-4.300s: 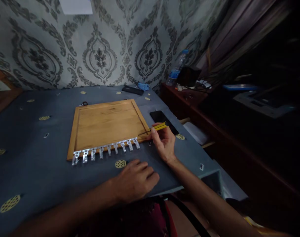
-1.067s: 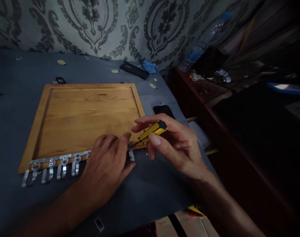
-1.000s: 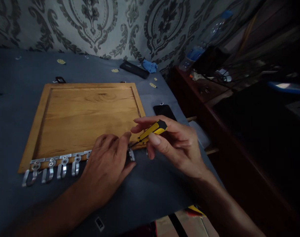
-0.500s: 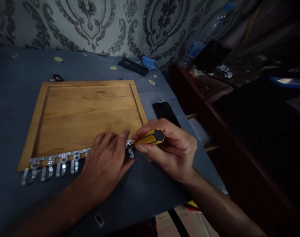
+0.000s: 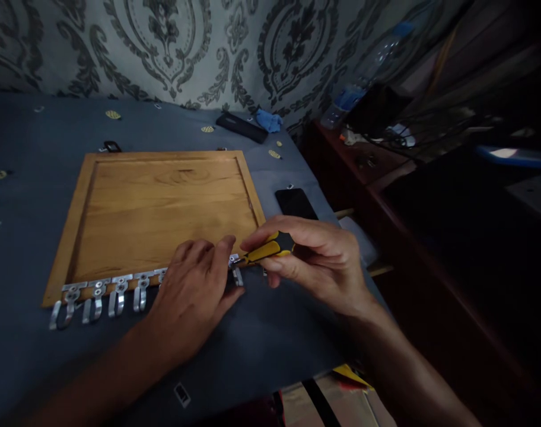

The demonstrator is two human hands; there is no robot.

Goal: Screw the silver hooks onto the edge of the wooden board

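Note:
A wooden board (image 5: 164, 201) with a raised frame lies on the table. Several silver metal hooks (image 5: 98, 293) line its near edge; screws show in some. My left hand (image 5: 193, 290) bears down on that edge, fingers over the wood and thumb below, covering the middle hooks. Between its index finger and thumb shows the rightmost hook (image 5: 237, 276). My right hand (image 5: 324, 258) pinches a yellow and black screwdriver (image 5: 270, 248), its handle tilted up to the right. The screwdriver's tip meets the top of that hook; the screw there is too small to make out.
Right of the board lies a black phone (image 5: 296, 203). A black case (image 5: 241, 127) and a crumpled blue cloth (image 5: 269, 120) sit near the patterned wall. On the dark cabinet at right stand a plastic bottle (image 5: 348, 98) and cables. The table's right edge runs beside my right forearm.
The view has shifted slightly, so the board sits a little lower and further right in it. My right hand has turned slightly around the screwdriver, whose tip stays at the same hook.

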